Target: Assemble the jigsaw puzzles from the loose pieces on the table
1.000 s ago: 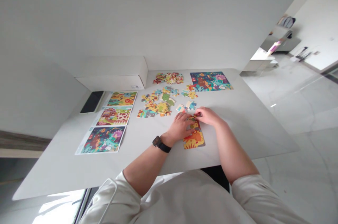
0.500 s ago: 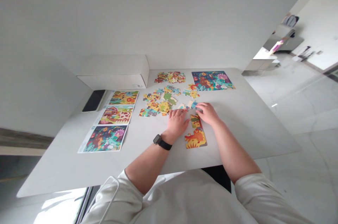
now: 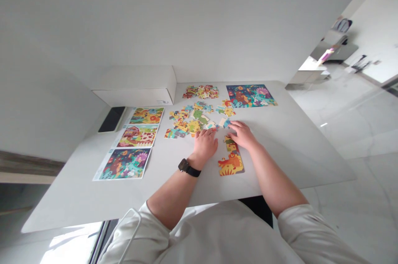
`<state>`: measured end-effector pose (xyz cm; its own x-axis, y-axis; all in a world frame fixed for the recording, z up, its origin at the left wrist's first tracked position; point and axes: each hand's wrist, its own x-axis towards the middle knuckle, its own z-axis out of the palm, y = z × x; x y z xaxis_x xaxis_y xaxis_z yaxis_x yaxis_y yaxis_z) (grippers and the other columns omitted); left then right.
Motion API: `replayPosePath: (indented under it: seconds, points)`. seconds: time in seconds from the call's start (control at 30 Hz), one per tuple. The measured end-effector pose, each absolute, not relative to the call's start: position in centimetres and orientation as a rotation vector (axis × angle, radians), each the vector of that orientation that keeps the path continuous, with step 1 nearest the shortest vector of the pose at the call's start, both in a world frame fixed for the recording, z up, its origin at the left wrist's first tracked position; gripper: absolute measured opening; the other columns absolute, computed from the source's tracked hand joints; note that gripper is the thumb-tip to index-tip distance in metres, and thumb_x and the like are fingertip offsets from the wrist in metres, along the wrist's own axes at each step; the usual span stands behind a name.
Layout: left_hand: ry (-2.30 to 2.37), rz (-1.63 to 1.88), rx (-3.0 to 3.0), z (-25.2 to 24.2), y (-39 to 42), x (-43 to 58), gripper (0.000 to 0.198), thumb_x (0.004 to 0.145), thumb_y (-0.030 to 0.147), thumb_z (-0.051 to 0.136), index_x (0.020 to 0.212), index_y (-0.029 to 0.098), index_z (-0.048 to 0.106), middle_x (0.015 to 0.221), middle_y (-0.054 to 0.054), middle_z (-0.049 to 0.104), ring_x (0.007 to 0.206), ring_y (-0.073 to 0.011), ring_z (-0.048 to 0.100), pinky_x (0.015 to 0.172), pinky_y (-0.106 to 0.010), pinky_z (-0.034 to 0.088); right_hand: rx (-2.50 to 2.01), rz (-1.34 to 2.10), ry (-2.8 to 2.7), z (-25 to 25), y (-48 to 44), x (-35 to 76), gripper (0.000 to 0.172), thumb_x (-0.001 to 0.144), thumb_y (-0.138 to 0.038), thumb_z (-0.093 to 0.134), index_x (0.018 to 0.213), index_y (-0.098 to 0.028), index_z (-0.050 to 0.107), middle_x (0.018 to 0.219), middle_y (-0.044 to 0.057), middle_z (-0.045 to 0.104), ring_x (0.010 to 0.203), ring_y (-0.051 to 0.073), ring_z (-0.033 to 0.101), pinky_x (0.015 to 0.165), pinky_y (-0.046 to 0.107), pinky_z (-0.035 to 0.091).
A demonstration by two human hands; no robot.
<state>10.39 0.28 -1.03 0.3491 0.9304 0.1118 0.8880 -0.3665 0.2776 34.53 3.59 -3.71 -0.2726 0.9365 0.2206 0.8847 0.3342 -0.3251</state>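
Observation:
My left hand [image 3: 205,144], with a black watch [image 3: 184,165] on the wrist, lies palm down with its fingers stretched toward the loose puzzle pieces [image 3: 194,126]. Its fingertips touch the near edge of the pile, beside a pale puzzle piece [image 3: 211,124]. My right hand [image 3: 243,134] rests with fingers extended and the thumb apart; its fingertips touch a blue-and-cream puzzle piece [image 3: 224,123]. Between the hands and closer to me lies a joined strip of puzzle [image 3: 231,163] showing a yellow-orange lion. The right thumb is near the strip's upper end.
A second heap of reddish pieces [image 3: 202,91] lies by the wall. To its right is a dark, colourful puzzle picture [image 3: 251,95]. At left are three printed picture sheets [image 3: 124,163], a phone [image 3: 112,119] and a white box [image 3: 133,96] on the white table [image 3: 77,197].
My left hand has slid slightly left, away from the strip, and the pale piece by its fingers has shifted left. My right hand has moved slightly left, its fingertips still at the blue-and-cream piece.

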Motion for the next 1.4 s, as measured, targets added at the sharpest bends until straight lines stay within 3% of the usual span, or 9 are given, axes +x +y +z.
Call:
replayPosePath:
  seconds: [0.23,0.43,0.63,0.8,1.0,1.4]
  points:
    - [1.657,0.365,2.401,0.4,0.7,9.3,0.039,0.102,0.023,0.056,0.135,0.031,0.075,0.146,-0.003,0.073,0.132,-0.0282,0.065,0.116,-0.048,0.045,-1.714,0.154,-2.231,-3.5,3.4,34.1,0.037,0.101,-0.040,0.069,0.136,-0.030,0.079,0.146,0.011,0.069,0.136,0.034,0.060,0.122,0.052,0.045]
    - [1.619,0.428,2.457,-0.1,0.4,9.5,0.041,0.103,0.028,0.056,0.142,0.023,0.070,0.148,-0.009,0.069,0.134,-0.0299,0.061,0.118,-0.046,0.046,-1.644,0.150,-2.196,-3.7,3.4,34.0,0.041,0.103,-0.043,0.065,0.141,-0.030,0.076,0.142,0.013,0.069,0.132,0.033,0.061,0.120,0.051,0.046]
    - [1.561,0.359,2.518,-0.8,0.2,9.8,0.043,0.104,0.033,0.056,0.144,0.023,0.067,0.149,-0.011,0.067,0.135,-0.0316,0.060,0.121,-0.048,0.045,-1.682,0.145,-2.204,-3.9,3.4,34.0,0.038,0.102,-0.045,0.067,0.135,-0.029,0.080,0.146,0.011,0.069,0.136,0.033,0.060,0.122,0.052,0.044]
    - [1.535,0.365,2.497,-1.0,0.1,10.1,0.051,0.105,0.031,0.053,0.155,0.022,0.058,0.161,-0.011,0.059,0.148,-0.0297,0.054,0.131,-0.052,0.035,-1.685,0.141,-2.217,-3.9,3.3,33.8,0.039,0.103,-0.047,0.065,0.138,-0.033,0.078,0.148,0.011,0.067,0.138,0.034,0.058,0.123,0.056,0.041]
    - [1.573,0.319,2.491,-0.9,-0.2,10.2,0.056,0.106,0.034,0.054,0.159,0.019,0.053,0.170,-0.016,0.049,0.157,-0.0328,0.044,0.134,-0.058,0.028,-1.794,0.138,-2.212,-3.9,3.4,33.2,0.045,0.104,-0.044,0.062,0.147,-0.033,0.071,0.158,0.011,0.061,0.148,0.038,0.051,0.127,0.068,0.031]
    - [1.923,0.309,2.270,0.8,-0.2,8.9,0.057,0.100,0.042,0.064,0.153,0.022,0.057,0.163,-0.020,0.052,0.150,-0.0407,0.046,0.125,-0.062,0.035,-1.786,0.081,-2.203,-3.9,3.3,33.1,0.046,0.103,-0.043,0.063,0.146,-0.032,0.072,0.157,0.015,0.062,0.145,0.039,0.054,0.124,0.066,0.036]
